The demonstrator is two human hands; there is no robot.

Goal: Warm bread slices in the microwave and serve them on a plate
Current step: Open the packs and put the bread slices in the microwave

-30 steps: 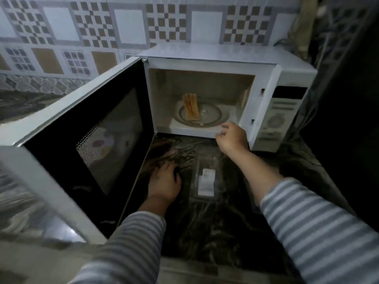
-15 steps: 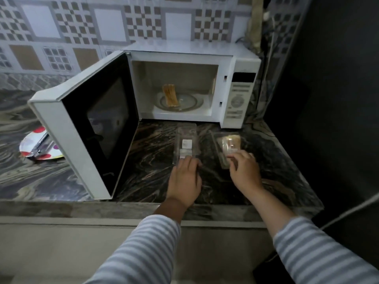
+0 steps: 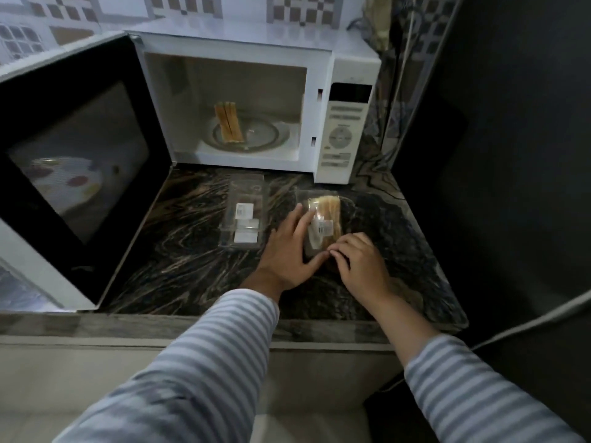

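Both my hands are on the clear plastic bread package [image 3: 321, 223] lying on the dark marbled countertop [image 3: 192, 251], in front of the white microwave [image 3: 243, 49] and toward its control panel [image 3: 343, 132] side. My left hand [image 3: 289, 254] lies flat against the package's left edge, fingers straight and spread, thumb reaching under the near end; it presses rather than grips. My right hand [image 3: 359, 263] sits at the near right corner with fingers curled down onto the wrapping; looks like a pinch on the plastic, though the fingertips are partly hidden so I cannot tell for sure. Bread slices show through the package at its far end, a white barcode label in the middle. Just left of it, apart from it, lies a second clear plastic tray [image 3: 243, 219] with white labels, looks empty of bread. The microwave door [image 3: 73, 161] is swung wide open to the left. Inside, on the glass turntable [image 3: 256, 135], 2 or 3 bread slices [image 3: 228, 123] stand on edge, leaning together, left of center. A plate with coloured spots shows through the door's dark window [image 3: 76, 161]. Patterned tile wall [image 3: 303, 11] behind. Both sleeves striped grey and white.
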